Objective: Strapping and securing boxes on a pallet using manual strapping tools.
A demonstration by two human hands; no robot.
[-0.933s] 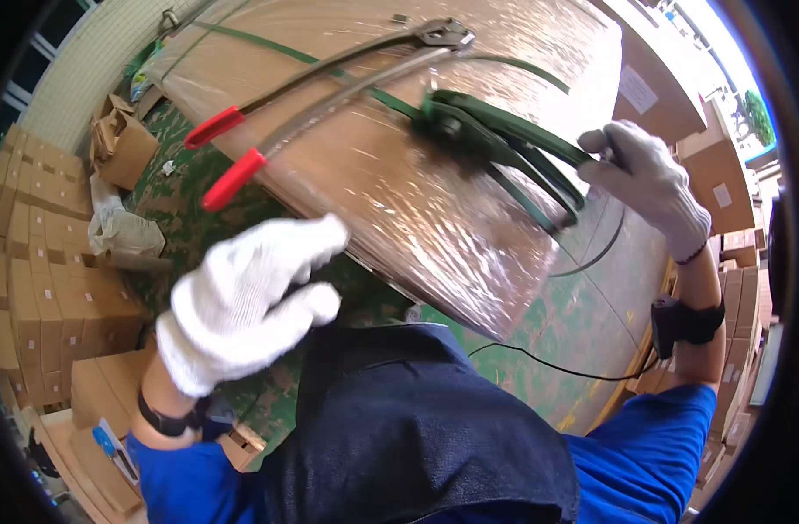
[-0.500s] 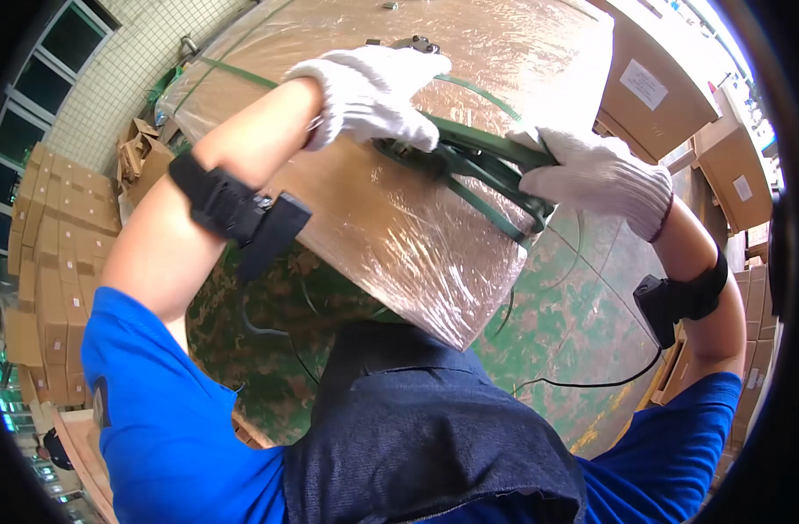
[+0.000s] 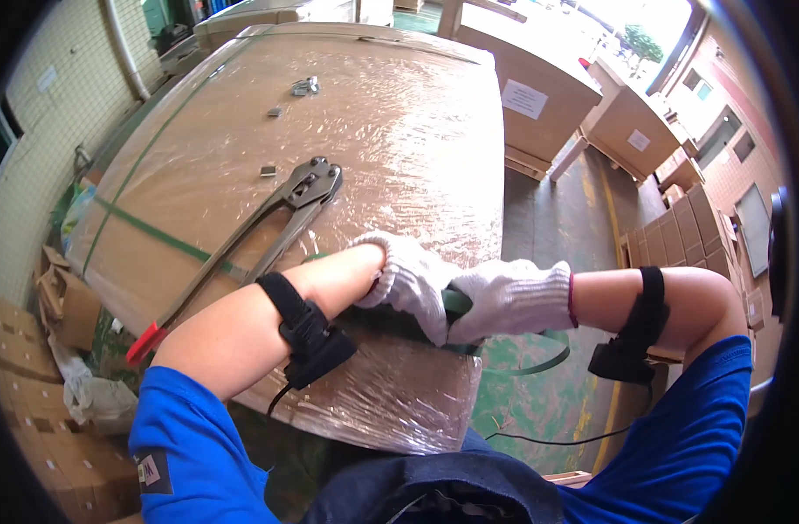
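Hands [image 3: 410, 284] [image 3: 511, 301], two, clamped together on one green tool [image 3: 456, 303], one long-handled crimper [image 3: 305, 194] nearby

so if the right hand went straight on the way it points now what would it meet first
Probably the gloved left hand, just ahead of the right hand at the green strapping tensioner, though the depth between them is unclear.

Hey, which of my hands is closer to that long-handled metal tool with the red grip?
Left. Your left hand is below and right of the head of the long-handled tool; your right hand is farther right, beyond the left one.
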